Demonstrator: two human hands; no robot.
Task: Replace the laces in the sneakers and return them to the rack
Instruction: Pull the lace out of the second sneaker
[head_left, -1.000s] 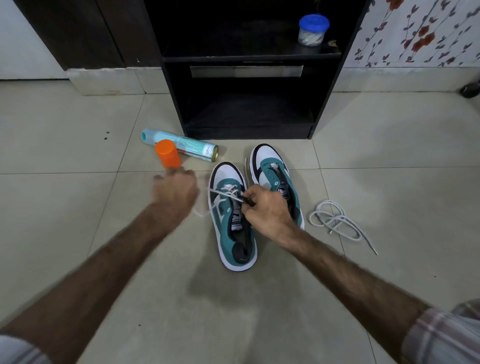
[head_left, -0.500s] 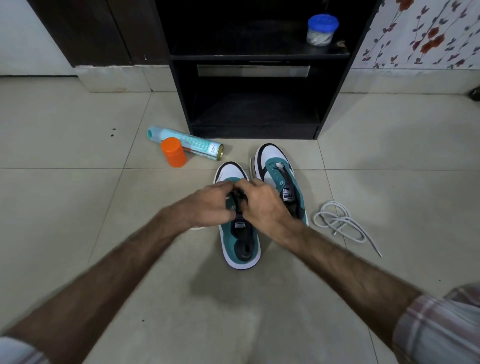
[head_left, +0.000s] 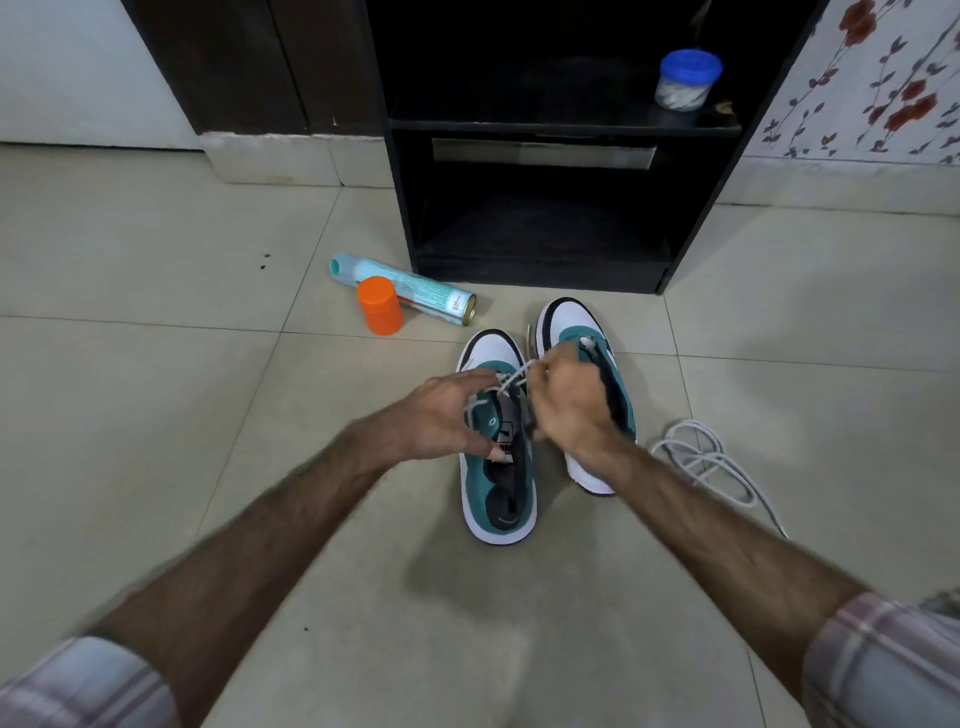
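Observation:
Two teal, white and black sneakers stand side by side on the tiled floor, toes toward the rack. My left hand rests on the left sneaker, its thumb pressing the shoe's left side and its fingers spread over the eyelets. My right hand is between the two shoes, pinching a white lace that runs from the left sneaker's front eyelets. The right sneaker is partly hidden behind that hand. A second loose white lace lies coiled on the floor to the right. The black rack stands just beyond the shoes.
A light blue spray can lies on the floor left of the rack, with an orange cap standing in front of it. A blue-lidded jar sits on the rack's upper shelf. A floral wall is at the far right.
My left hand came in from the left to the left sneaker. My right hand shifted up and to the right, drawing the lace out from the front eyelets.

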